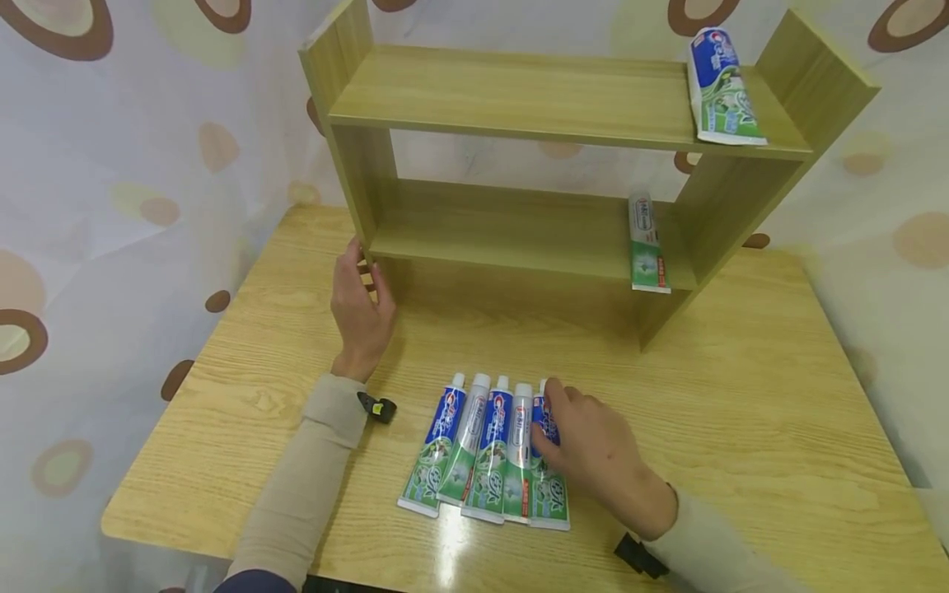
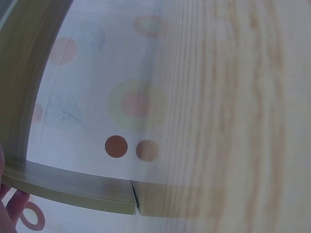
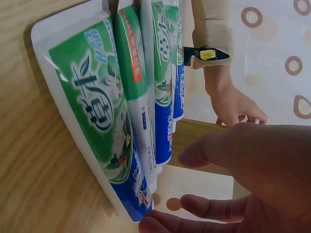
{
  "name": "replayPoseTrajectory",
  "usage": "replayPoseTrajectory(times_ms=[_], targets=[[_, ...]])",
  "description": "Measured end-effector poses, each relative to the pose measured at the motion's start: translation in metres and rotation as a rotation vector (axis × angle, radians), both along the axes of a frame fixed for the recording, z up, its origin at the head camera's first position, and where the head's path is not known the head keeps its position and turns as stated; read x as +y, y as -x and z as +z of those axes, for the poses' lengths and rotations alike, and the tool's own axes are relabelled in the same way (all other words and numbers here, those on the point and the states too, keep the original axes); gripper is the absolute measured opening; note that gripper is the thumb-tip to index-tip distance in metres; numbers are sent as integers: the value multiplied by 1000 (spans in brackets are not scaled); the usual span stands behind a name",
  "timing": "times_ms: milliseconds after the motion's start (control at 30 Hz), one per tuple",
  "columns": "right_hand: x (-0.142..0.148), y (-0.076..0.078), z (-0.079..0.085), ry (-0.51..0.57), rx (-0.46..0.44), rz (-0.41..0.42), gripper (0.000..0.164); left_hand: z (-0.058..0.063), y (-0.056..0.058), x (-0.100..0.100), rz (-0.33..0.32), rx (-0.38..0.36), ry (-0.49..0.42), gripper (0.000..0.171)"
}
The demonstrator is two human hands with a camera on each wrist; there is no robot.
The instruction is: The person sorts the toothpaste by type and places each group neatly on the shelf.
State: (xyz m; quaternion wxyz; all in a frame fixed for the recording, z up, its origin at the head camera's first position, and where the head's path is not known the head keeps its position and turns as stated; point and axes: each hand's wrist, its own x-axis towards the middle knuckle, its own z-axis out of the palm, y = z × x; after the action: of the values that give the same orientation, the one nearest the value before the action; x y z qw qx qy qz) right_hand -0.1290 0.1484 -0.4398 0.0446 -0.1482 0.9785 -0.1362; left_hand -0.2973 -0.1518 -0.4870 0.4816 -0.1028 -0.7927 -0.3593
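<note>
Above the surface [image 1: 764,412] | right hand [image 1: 596,441] is hovering by rightmost tube [image 1: 550,497], fingers parted, empty | left hand [image 1: 362,317] is gripping shelf [image 1: 504,97]

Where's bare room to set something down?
Free: upper shelf, left of its toothpaste tube; lower shelf, left of its tube; table right of the right hand; table left of the left sleeve. Crowded: five tubes side by side, right hand at the rightmost; left hand at the left panel.

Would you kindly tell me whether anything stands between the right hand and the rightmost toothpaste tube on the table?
Nothing visible does: the right hand is right at the upper, capped end of the rightmost tube, and the neighbouring tube lies to its left, away from the hand.
</note>
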Motion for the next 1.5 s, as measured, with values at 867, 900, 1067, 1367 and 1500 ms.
replayPoseTrajectory(times_ms=[867,900,1067,1367,1500], targets=[[-5,-17,-20,104,-110,-82,57,-1,-1,-3,6,-5,20,38],[-5,-17,-21,103,-98,-82,55,-1,-1,-3,5,-6,20,38],[-5,-19,-24,107,-72,-87,53,0,-1,-2,4,-3,13,37],[-4,-19,-27,74,-71,-106,64,1,0,0,1,11,7,37],[-4,-19,-28,67,-65,-109,67,1,-1,1,0,7,5,37]])
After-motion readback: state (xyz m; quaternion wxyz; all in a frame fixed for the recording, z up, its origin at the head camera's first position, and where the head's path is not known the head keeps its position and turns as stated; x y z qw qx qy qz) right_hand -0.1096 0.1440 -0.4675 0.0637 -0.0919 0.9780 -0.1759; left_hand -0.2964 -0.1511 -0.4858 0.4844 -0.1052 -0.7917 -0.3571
